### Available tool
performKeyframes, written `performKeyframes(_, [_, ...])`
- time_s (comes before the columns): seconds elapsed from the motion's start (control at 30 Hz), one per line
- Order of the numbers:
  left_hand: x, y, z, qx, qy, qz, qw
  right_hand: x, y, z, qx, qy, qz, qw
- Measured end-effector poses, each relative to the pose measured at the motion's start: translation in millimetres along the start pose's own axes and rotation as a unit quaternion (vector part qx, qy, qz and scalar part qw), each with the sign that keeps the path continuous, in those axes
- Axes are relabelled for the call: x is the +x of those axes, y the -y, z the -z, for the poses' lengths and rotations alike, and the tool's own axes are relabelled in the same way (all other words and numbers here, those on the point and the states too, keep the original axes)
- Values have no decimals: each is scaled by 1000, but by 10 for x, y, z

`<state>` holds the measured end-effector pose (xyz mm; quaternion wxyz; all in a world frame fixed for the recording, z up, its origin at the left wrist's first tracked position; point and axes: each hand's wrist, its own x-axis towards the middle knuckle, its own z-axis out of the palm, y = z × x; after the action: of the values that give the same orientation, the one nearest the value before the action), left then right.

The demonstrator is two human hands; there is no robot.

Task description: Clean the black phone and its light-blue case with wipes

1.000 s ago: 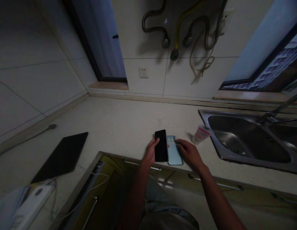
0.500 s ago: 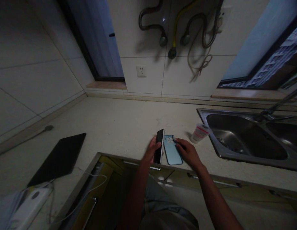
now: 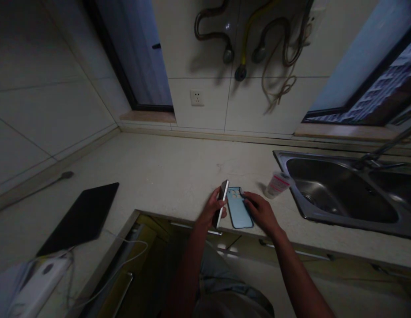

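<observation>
My left hand is wrapped round a smartphone, which stands tilted up on its edge at the counter's front. Its pale side faces me and its dark screen shows only as a thin strip. Just to the right, a light blue phone case with camera cut-outs at its top lies at the counter edge. My right hand has its fingers curled on the case's upper right edge, holding it there. The fingertips are partly hidden by the dim light.
A plastic cup with red print stands beside the steel sink on the right. At the left are a dark flat panel, a white device and a white cable. Pipes hang on the wall.
The phone has turned in my left hand, so its pale edge shows more and its screen less. My right hand stays on the phone case. The view has shifted slightly.
</observation>
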<state>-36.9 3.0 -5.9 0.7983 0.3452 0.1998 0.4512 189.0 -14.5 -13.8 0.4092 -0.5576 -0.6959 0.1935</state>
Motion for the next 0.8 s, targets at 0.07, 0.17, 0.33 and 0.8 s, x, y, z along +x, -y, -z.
performKeyframes(0.07, [11,1,10,-14,3,-1,1000,0,-3,-1,1,3,-3,1000])
performKeyframes(0.17, [28,11,26,-30,-2,-1,1000,-3,-10,-5,1,5,-5,1000])
performKeyframes(0.33, [45,20,46,-66,-12,6,998,1,-19,-8,-7,7,-7,1000])
performKeyframes(0.8, [43,-115,-9,-183,-46,53,981,12,-2,-5,-10,0,-9,1000])
